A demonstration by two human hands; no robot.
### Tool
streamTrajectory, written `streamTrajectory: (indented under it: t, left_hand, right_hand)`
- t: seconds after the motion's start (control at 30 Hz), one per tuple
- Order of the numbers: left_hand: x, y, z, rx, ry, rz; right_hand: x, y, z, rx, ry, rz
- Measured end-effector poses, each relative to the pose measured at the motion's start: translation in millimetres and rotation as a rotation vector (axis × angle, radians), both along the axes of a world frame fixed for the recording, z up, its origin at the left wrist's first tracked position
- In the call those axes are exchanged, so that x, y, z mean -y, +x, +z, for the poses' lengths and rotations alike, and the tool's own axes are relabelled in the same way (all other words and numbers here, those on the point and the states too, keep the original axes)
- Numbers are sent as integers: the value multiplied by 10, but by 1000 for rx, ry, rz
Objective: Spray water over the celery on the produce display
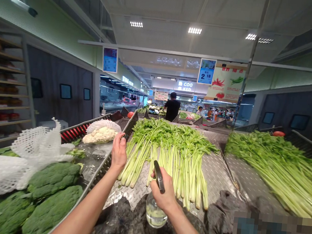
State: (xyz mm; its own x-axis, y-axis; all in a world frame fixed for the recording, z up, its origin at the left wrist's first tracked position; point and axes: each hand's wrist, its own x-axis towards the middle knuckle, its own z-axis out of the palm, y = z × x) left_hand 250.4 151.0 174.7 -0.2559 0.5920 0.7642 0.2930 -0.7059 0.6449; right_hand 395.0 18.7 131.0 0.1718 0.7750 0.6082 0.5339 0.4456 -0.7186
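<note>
In the head view, the left hand (119, 152) was raised at the black slatted divider (133, 124), to the left of the celery (169, 147), its fingers curled loosely upward; whether it touched the divider or gripped anything could not be told. The right hand (163, 189) was closed around the dark handle (159, 177) at the top of a clear container (156, 214) with some liquid in it, which it held upright over the dark, rough edge (123, 222) in front of the celery. The celery lay in a broad row on a metal sheet (217, 170) with a raised tread pattern, leaves at the far side and pale stalk ends toward the person. Left of the divider sat a cauliflower (99, 135) partly in white foam netting, and nearer, heads of broccoli (54, 181) with more white foam netting (34, 157) beside and over them. A dark crumpled cloth (221, 221) lay right of the container. A mirror (276, 158) at the right showed the celery again. Farther off, a person in black (172, 107) stood facing away.
</note>
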Motion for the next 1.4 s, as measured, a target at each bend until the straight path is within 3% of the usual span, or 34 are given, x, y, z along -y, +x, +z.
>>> streamTrajectory:
  t: [0.17, 0.43, 0.6, 0.73, 1.07, 1.27, 1.4]
  left_hand:
    - [-15, -80, -30, -6, -11, -4]
    - [10, -81, -44, 9, -32, -42]
    - [88, 24, -96, -29, -77, -95]
    - [149, 134, -127, -78, -92, -142]
    - [260, 350, -140, -73, -120, -226]
    - [269, 506, -337, -25, -114, -266]
    - [277, 516, -374, -15, -129, -271]
  right_hand:
    - [-9, -105, -91, 38, -4, -2]
    - [35, -131, 41, 27, 23, 15]
    - [-5, -110, -78, 30, -8, 26]
    - [-83, -11, -164, 0, -99, -46]
    - [-113, 255, 67, -78, -109, -122]
    - [-56, 276, -106, -62, -130, -111]
    - [-12, 383, -177, -50, -83, -157]
